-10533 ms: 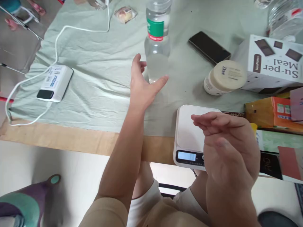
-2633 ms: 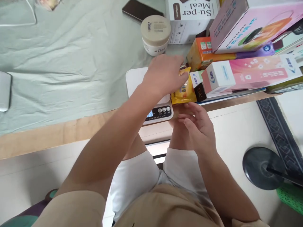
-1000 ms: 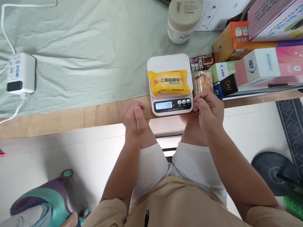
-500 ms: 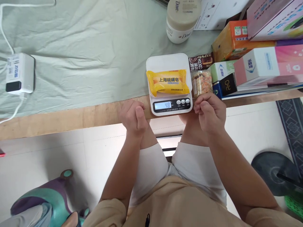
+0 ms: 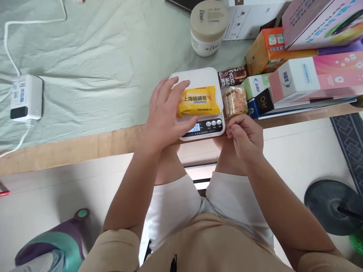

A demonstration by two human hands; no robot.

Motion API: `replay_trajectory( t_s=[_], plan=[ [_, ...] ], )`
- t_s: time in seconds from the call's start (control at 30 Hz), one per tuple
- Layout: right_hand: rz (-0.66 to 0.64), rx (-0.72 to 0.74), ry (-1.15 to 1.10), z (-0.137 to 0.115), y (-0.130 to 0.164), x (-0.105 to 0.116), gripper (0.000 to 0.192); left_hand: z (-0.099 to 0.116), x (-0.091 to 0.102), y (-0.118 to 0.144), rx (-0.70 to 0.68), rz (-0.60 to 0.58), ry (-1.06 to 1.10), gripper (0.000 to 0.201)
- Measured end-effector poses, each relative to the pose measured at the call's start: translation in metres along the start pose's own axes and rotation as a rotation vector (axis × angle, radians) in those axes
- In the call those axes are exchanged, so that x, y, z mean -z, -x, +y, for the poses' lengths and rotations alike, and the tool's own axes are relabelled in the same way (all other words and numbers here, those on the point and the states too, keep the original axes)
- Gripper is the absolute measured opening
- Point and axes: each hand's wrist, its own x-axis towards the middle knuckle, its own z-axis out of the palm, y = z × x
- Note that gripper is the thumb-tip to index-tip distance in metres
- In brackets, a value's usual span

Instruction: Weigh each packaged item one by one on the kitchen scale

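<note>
head view. the left hand [image 5: 164, 113] reaches over the near-left corner of a white kitchen scale [image 5: 198, 75], its grip spread apart, fingers laid across the left end of a yellow soap packet [image 5: 201, 100] and thumb lying over the scale's lit display; it touches the packet, but whether it has closed on it cannot be told. the packet lies flat on the weighing platform, long side across the view, so that its whole weight bears on the plate and its printed face reads upward. the wrapper is glossy yellow-orange film with crimped ends, dark characters in a row and a small blue band beneath them. the right hand [image 5: 244, 138] hangs just off the scale's near-right corner, grip drawn together into a loose fist with nothing visibly held, clear of the platform. the scale sits at the near edge of the bench [image 5: 85, 143], which is covered farther back by a pale green cloth [image 5: 99, 75]. just right of the scale lie a clear snack packet [image 5: 234, 102] and a cocoa bar [image 5: 232, 75], then stacked cartons, among them an orange box [image 5: 262, 51] and a pink-and-white box [image 5: 312, 75]. a dove jar [image 5: 208, 26] stands behind the scale. well apart at the left, a white power bank [image 5: 25, 97] rests on the cloth with its cable attached.
</note>
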Motion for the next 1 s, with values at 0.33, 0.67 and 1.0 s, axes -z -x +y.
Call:
replay_trajectory(
  t_s=[0.33, 0.67, 1.0],
  plan=[
    [-0.003, 0.022, 0.037, -0.001, 0.000, -0.001, 0.028, -0.017, 0.026, 0.016, -0.049, 0.212, -0.077, 0.062],
    [-0.012, 0.070, 0.043, 0.008, 0.000, 0.000, 0.021, -0.014, 0.016, 0.065, 0.582, 0.472, -0.269, 0.043],
    [-0.030, 0.067, 0.092, 0.011, 0.002, 0.002, 0.018, 0.007, -0.004, 0.070, 0.532, 0.370, -0.224, 0.051]
  ],
)
